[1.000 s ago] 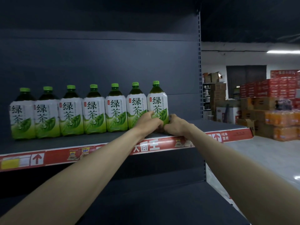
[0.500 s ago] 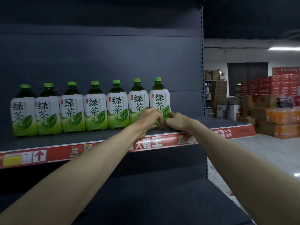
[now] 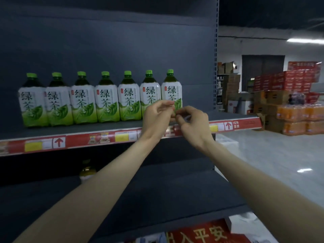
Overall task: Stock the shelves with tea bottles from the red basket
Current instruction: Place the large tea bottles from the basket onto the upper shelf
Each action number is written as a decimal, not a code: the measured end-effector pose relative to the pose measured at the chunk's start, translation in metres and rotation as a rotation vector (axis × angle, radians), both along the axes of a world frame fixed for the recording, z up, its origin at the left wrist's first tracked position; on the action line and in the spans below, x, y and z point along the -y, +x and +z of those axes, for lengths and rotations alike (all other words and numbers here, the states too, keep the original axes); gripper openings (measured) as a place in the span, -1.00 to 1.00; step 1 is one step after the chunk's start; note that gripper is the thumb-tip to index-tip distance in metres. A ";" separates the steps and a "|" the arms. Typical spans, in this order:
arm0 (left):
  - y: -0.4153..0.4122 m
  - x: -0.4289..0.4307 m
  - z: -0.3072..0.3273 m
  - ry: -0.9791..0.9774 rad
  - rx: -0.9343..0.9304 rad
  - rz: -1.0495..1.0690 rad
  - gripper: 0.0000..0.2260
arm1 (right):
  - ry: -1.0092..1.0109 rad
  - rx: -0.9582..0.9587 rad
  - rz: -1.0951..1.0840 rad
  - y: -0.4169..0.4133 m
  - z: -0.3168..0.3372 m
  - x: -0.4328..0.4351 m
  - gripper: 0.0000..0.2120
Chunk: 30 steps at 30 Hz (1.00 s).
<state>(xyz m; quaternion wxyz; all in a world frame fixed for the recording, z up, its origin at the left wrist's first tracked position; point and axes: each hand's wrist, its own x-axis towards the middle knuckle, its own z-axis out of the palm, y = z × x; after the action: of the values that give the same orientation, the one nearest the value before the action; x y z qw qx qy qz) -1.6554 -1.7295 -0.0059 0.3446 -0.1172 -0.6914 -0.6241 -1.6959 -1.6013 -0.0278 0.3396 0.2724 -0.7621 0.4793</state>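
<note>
- Tea bottles, seven of them, stand in a straight row on the upper shelf (image 3: 122, 128) in the middle left of the frame, all upright, caps up, labels facing out.
- The last tea bottle (image 3: 171, 92) is at the right end of the row, touching its neighbour. Both hands are just in front of its lower part.
- The left hand (image 3: 157, 118) has loose, curled fingers and grips nothing. The right hand (image 3: 193, 126) is loose too. I think both are off the bottle, though the fingertips blur against the label, so a light touch is possible.
- The bottle's long side runs straight up and down. It sits just behind and a little above the fingers, about the same way from each hand.
- To the right of that bottle the shelf is bare up to the upright post, so the next bottle would likely go there.
- The bottles look like smooth hard plastic, wide in the body and narrow at the neck, with shiny white-and-green wrap and ridged green caps.
- The shelf is flat dark metal with a red strip (image 3: 98, 140) along its front edge.
- No red basket shows here.
</note>
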 end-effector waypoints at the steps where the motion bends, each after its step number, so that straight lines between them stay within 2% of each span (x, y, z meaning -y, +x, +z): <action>1: 0.015 0.000 -0.011 -0.005 0.003 -0.014 -0.77 | -0.032 -0.006 0.032 0.016 -0.011 0.001 -0.88; 4: 0.062 0.007 -0.063 0.000 0.048 -0.036 -0.69 | -0.074 0.027 0.119 0.057 -0.058 0.002 -0.92; 8: 0.117 0.022 -0.147 0.007 0.200 0.056 -0.70 | 0.003 0.138 0.190 0.105 -0.142 0.001 -0.88; 12: 0.154 0.034 -0.246 0.111 0.480 0.139 -0.71 | 0.084 0.399 0.238 0.140 -0.233 0.003 -0.90; 18: 0.212 0.044 -0.376 0.305 0.968 0.173 -0.80 | 0.331 0.711 0.236 0.158 -0.355 0.000 -0.89; 22: 0.246 0.049 -0.436 0.449 1.162 0.229 -0.83 | 0.580 0.791 0.232 0.163 -0.406 0.002 -0.72; 26: 0.271 0.033 -0.482 0.586 1.342 0.120 -0.80 | 0.802 0.837 0.254 0.168 -0.427 0.007 -0.56; 30: 0.272 0.018 -0.506 0.893 1.424 0.065 -0.80 | 0.946 0.895 0.235 0.173 -0.432 0.010 -0.25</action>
<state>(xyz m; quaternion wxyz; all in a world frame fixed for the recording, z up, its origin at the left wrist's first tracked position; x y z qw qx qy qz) -1.3839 -1.7472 -0.5124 -0.1420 0.4718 -0.4349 -0.7537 -1.5230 -1.6115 -0.4599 -0.2206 0.2480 -0.9232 0.1938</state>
